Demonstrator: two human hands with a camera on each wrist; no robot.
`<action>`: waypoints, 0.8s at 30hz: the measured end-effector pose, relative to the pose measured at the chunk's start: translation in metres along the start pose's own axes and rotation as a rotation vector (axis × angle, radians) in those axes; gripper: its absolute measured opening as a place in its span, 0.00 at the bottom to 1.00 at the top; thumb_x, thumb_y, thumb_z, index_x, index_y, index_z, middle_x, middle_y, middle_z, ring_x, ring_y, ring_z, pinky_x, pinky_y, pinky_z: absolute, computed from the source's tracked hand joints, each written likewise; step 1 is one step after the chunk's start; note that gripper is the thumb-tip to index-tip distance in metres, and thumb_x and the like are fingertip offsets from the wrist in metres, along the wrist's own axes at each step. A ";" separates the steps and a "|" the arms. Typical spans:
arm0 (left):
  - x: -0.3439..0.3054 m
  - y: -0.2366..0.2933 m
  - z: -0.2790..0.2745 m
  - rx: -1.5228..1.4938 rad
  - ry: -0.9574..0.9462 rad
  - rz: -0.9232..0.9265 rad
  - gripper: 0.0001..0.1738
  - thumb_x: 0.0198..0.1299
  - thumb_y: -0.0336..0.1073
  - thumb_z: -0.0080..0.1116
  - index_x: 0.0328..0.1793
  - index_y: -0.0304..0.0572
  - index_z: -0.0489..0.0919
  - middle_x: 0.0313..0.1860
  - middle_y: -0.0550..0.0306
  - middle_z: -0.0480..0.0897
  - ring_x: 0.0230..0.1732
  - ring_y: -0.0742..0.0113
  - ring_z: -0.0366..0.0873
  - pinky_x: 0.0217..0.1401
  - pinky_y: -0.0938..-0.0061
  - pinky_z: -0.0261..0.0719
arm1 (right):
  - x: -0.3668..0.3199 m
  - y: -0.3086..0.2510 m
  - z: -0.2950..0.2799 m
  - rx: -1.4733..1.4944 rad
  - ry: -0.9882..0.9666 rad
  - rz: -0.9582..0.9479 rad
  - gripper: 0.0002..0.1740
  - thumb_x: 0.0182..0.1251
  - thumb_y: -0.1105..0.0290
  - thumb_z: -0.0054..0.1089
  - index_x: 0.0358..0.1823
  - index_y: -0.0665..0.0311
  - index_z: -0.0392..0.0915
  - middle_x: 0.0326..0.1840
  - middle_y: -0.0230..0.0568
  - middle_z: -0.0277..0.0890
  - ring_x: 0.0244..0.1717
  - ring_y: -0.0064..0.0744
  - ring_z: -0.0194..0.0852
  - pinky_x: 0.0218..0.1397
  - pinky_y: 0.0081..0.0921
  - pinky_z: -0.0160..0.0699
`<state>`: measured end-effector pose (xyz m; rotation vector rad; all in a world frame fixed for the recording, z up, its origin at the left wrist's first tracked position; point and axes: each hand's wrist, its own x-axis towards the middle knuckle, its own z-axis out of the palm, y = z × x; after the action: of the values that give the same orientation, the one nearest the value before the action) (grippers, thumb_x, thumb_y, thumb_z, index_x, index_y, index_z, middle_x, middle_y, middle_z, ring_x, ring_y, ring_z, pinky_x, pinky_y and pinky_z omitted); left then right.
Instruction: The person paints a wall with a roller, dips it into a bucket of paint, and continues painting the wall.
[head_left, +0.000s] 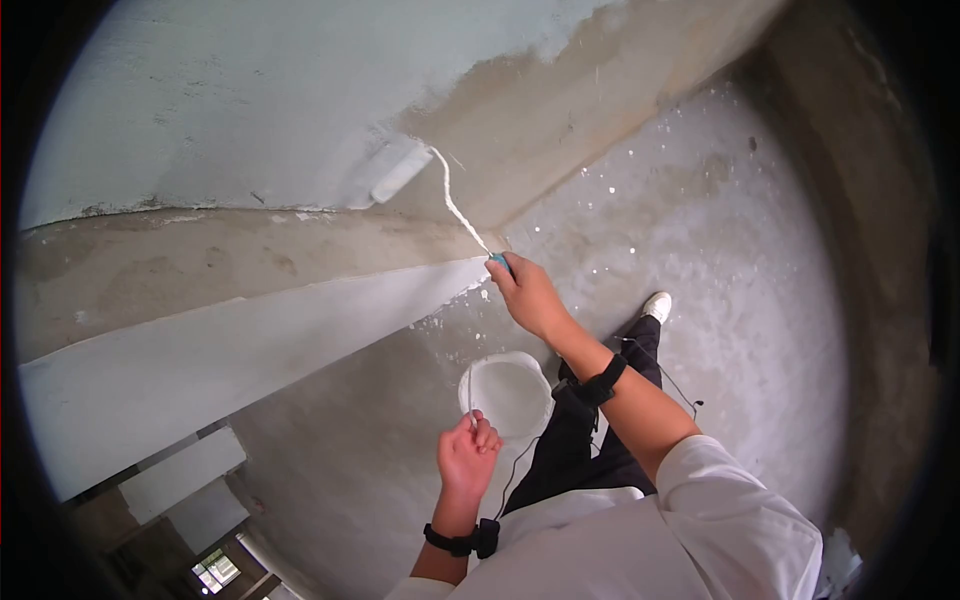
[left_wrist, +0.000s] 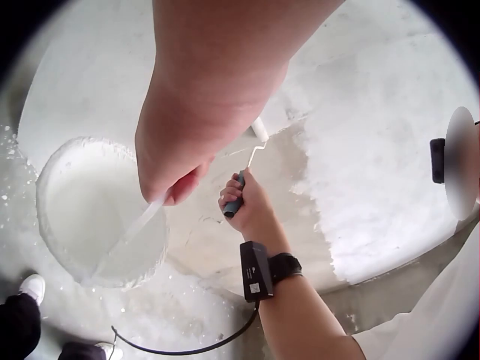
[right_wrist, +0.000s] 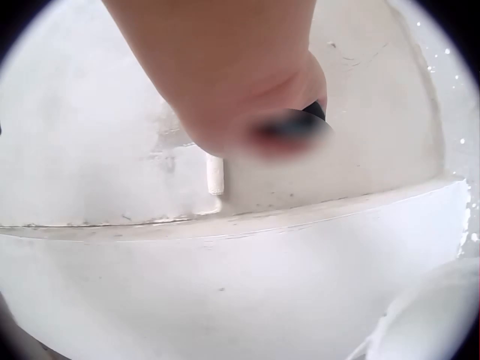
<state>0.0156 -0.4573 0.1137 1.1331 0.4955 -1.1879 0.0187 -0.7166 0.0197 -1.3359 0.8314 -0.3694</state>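
Note:
My right hand (head_left: 530, 298) grips the blue-and-black handle of a paint roller (head_left: 402, 172). Its white sleeve lies against the wall at the border between fresh white paint and bare grey plaster, and paint coats the bent frame. My left hand (head_left: 468, 458) holds the thin pale handle (left_wrist: 133, 229) of a white bucket (head_left: 520, 358), fingers curled round it. The bucket's rim is crusted with paint, and pale paint shows inside. In the right wrist view the roller sleeve (right_wrist: 215, 176) shows below the forearm, while the grip is mostly hidden and blurred.
A white-painted ledge (head_left: 250, 335) runs below the wall, left of the bucket. White drips speckle the concrete floor (head_left: 740, 260). My shoe (head_left: 657, 306) is on the floor to the right. A dark cable (head_left: 675, 385) trails by my leg. Pale boards (head_left: 185, 475) lie at lower left.

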 end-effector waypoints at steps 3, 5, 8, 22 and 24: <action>0.000 -0.001 -0.002 0.003 0.005 0.019 0.18 0.61 0.49 0.45 0.46 0.44 0.71 0.26 0.63 0.61 0.28 0.71 0.56 0.43 0.72 0.58 | -0.004 -0.050 -0.006 -0.029 0.025 -0.129 0.23 0.78 0.55 0.52 0.36 0.72 0.72 0.24 0.58 0.74 0.26 0.60 0.67 0.34 0.46 0.70; 0.001 -0.002 -0.004 0.005 0.008 0.008 0.18 0.61 0.49 0.45 0.46 0.44 0.70 0.26 0.64 0.62 0.28 0.71 0.57 0.42 0.72 0.59 | -0.002 -0.058 -0.007 -0.040 -0.004 -0.118 0.22 0.78 0.56 0.52 0.35 0.71 0.72 0.24 0.53 0.70 0.24 0.48 0.61 0.33 0.40 0.68; 0.003 0.000 -0.006 0.024 0.026 -0.004 0.19 0.61 0.50 0.45 0.46 0.44 0.70 0.27 0.64 0.62 0.28 0.71 0.57 0.42 0.72 0.59 | 0.003 -0.043 -0.010 -0.151 -0.009 -0.009 0.22 0.78 0.56 0.52 0.34 0.72 0.71 0.24 0.55 0.70 0.24 0.50 0.61 0.33 0.40 0.68; 0.001 0.001 0.001 0.037 0.033 0.009 0.19 0.61 0.51 0.46 0.47 0.44 0.70 0.26 0.63 0.61 0.29 0.70 0.58 0.45 0.71 0.60 | -0.011 -0.059 -0.012 -0.170 0.030 -0.076 0.24 0.77 0.53 0.53 0.34 0.71 0.73 0.23 0.59 0.75 0.27 0.64 0.72 0.33 0.49 0.71; 0.004 0.001 -0.001 0.029 0.031 0.012 0.19 0.61 0.51 0.46 0.47 0.44 0.70 0.26 0.63 0.61 0.29 0.70 0.58 0.45 0.71 0.60 | -0.006 -0.064 -0.009 -0.148 0.049 -0.129 0.24 0.77 0.53 0.53 0.33 0.71 0.73 0.23 0.60 0.75 0.26 0.64 0.72 0.33 0.49 0.71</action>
<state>0.0182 -0.4580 0.1101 1.1792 0.4955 -1.1718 0.0220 -0.7336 0.0822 -1.5281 0.8275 -0.4502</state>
